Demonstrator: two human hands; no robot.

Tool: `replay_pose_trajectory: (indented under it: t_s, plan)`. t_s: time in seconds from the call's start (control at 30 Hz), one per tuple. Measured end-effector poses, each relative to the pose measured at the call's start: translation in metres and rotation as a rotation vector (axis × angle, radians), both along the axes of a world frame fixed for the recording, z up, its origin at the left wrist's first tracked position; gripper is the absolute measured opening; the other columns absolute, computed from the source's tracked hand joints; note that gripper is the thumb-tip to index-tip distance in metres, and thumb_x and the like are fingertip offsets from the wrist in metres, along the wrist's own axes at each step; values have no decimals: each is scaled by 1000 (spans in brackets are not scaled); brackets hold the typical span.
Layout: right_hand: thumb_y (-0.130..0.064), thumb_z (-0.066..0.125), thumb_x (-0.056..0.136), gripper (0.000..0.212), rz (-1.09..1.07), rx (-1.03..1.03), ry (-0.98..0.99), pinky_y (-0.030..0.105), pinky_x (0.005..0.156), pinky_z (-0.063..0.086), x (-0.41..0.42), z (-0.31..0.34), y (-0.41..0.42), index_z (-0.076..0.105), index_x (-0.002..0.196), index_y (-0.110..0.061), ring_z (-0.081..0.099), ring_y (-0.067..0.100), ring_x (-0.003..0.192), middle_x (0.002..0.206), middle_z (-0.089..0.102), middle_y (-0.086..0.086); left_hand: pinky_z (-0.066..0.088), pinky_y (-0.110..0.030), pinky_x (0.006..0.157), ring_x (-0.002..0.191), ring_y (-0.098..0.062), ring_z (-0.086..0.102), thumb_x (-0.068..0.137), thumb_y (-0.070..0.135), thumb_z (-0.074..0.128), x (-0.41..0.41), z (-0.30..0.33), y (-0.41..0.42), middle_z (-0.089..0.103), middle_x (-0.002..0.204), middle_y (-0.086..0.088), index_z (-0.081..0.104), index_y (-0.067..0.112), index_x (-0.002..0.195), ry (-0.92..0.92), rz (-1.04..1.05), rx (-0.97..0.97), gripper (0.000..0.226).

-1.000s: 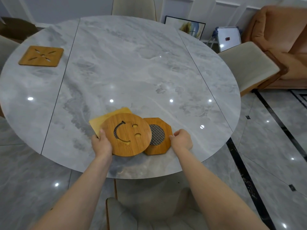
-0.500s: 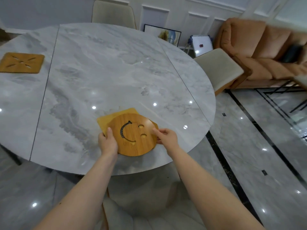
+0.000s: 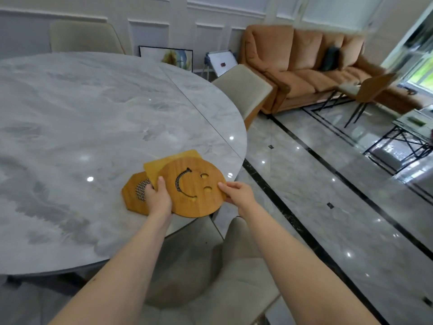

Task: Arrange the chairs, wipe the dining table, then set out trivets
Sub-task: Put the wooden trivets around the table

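A round wooden smiley trivet [image 3: 194,187] is held over the near right edge of the grey marble dining table [image 3: 82,118]. My left hand [image 3: 159,198] grips its left rim, thumb on top. My right hand [image 3: 236,192] pinches its right rim. A pale square trivet [image 3: 161,164] peeks out behind the round one, seemingly carried with it. An octagonal trivet [image 3: 136,193] with a mesh centre lies flat on the table, left of and partly under my left hand.
A cream chair [image 3: 210,273] stands right below my arms at the table edge. Another cream chair [image 3: 243,87] is at the table's right side and one [image 3: 84,37] at the far side. An orange sofa [image 3: 316,64] and a glossy tiled floor [image 3: 328,184] lie to the right.
The view has swung right. The round and square trivets have moved right toward the table's edge, uncovering the octagonal trivet, which now lies to their left. The far-left trivet has left the view.
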State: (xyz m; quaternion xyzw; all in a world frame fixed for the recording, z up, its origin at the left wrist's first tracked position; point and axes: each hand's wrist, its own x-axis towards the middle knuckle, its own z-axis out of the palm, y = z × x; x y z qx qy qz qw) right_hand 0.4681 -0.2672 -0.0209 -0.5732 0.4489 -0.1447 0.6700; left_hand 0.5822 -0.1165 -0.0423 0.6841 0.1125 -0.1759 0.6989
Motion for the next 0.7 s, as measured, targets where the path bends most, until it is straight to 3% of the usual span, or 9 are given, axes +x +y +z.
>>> replay_pose_trajectory:
  t_s: [0.17,0.27,0.43,0.57,0.7]
  plan:
    - [-14,72,84,34,-48,56,-30,21,66,55,-43,3,-54,61,112,1,63,17,86,99,65,10,45,-41,96,110,-27,54,99,38,42,-36,4,-59,56,122,-9,49,6,124,-23,-49,24,41]
    - [-13,70,85,34,-56,85,-35,17,60,55,-75,1,-102,60,114,3,62,14,81,95,64,8,45,-35,88,105,-22,54,99,38,41,-67,1,-106,55,121,-8,48,6,127,-20,-45,12,43]
    - [-12,68,87,30,-75,107,-40,20,66,56,-137,9,-190,60,112,3,63,18,85,97,65,11,44,-31,73,89,-20,54,98,37,45,-130,8,-195,56,104,-6,51,7,114,30,-65,-41,35]
    - [-16,69,87,38,-104,90,-7,24,70,55,-177,16,-251,60,118,3,63,25,96,110,65,17,47,-34,79,95,-21,56,94,38,53,-168,14,-255,58,109,-6,51,8,116,62,-99,-96,37]
    - [-14,63,91,30,-132,77,-6,27,75,56,-205,25,-302,59,116,3,61,19,85,99,64,12,51,-40,90,105,-24,60,89,37,62,-184,17,-309,61,115,-5,53,8,124,66,-137,-113,46]
